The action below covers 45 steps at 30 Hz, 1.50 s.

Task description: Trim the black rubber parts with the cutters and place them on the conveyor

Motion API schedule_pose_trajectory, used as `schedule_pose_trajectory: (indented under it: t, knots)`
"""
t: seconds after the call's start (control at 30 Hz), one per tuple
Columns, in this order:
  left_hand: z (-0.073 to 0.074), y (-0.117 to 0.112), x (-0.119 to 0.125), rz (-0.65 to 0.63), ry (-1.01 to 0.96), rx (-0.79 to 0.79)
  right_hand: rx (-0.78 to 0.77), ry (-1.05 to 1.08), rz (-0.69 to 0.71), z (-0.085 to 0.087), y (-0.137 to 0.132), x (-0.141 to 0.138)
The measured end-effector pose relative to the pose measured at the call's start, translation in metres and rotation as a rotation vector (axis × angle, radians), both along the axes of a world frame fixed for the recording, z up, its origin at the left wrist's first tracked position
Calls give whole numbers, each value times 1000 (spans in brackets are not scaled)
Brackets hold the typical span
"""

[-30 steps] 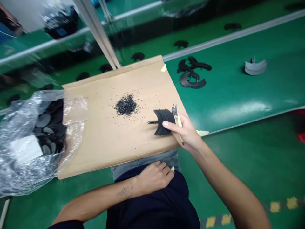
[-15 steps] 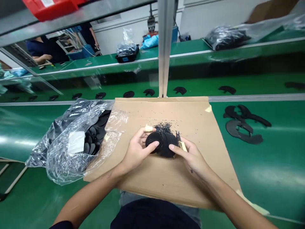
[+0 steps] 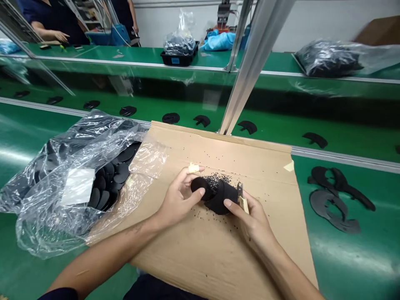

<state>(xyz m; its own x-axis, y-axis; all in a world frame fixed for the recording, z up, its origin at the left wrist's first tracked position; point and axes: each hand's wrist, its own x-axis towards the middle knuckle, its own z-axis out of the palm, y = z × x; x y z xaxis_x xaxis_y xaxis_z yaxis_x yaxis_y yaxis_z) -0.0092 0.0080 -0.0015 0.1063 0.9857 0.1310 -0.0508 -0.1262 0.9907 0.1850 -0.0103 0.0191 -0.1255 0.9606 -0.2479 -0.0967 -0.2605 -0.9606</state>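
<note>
My left hand [image 3: 178, 198] pinches a round black disc [image 3: 199, 188] between thumb and fingers, with yellowish tape around one fingertip. My right hand [image 3: 254, 214] is closed, its thumb on a wider flat black piece [image 3: 223, 199] that sits beside the disc. The same hand carries small nippers [image 3: 240, 189], their dark jaws pointing up past the fingers; most of the tool is hidden. Both black pieces are above a cardboard sheet [image 3: 187, 246], where many tiny black scraps [image 3: 218, 178] lie scattered.
A clear plastic bag [image 3: 46, 208] of black discs spills onto the cardboard at left. Curved black parts [image 3: 331, 208] lie at right. Behind, black pieces [image 3: 248, 126] line a green belt beyond a metal post [image 3: 250, 66]. A person's hand [image 3: 61, 36] shows at far left.
The view has tilted and shifted. The disc in my left hand and the piece in my right hand are farther apart, with more scraps visible between and below them.
</note>
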Motion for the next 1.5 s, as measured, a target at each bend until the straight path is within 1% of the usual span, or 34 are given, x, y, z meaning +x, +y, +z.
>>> schedule_pose_trajectory:
  t: [0.07, 0.13, 0.23, 0.33, 0.4, 0.47, 0.6, 0.67, 0.73, 0.87, 1.03, 1.27, 1.4, 1.5]
  knots:
    - [4, 3, -6, 63, 45, 42, -6, -35, -10, 0, 1, 3]
    - [9, 5, -11, 106, 49, 63, -8, -80, -25, -1, 0, 4]
    - [13, 4, -10, 109, -56, 30, -21, -92, -23, -4, -2, 4]
    - [10, -2, -2, 102, -112, -6, -36, -33, -4, -5, -6, 0]
    - [6, -7, 2, 96, -29, 8, -46, -9, 7, -4, -8, -3]
    - [3, -10, 2, 62, 116, 47, -48, -2, 9, -2, -10, -5]
    - [4, -8, -2, -17, 370, 184, -4, -8, -21, -1, -11, -5]
    - [5, -7, -3, -23, 440, 255, 28, -20, -37, -3, -12, -3]
    - [5, -8, -3, -17, 468, 285, 52, -53, -42, -4, -12, -2]
    - [2, -11, 0, -13, 483, 240, 90, -151, -27, -2, -13, -1]
    - [2, -11, 0, -45, 462, 209, 126, -210, 3, 1, -13, -2]
    - [1, -11, -1, -64, 453, 191, 159, -255, -29, -1, -13, -1]
    - [1, -11, 2, -59, 387, 82, 184, -271, -38, 1, -14, -2]
    - [0, -10, 3, -84, 244, -51, 206, -288, -40, 2, -15, -2]
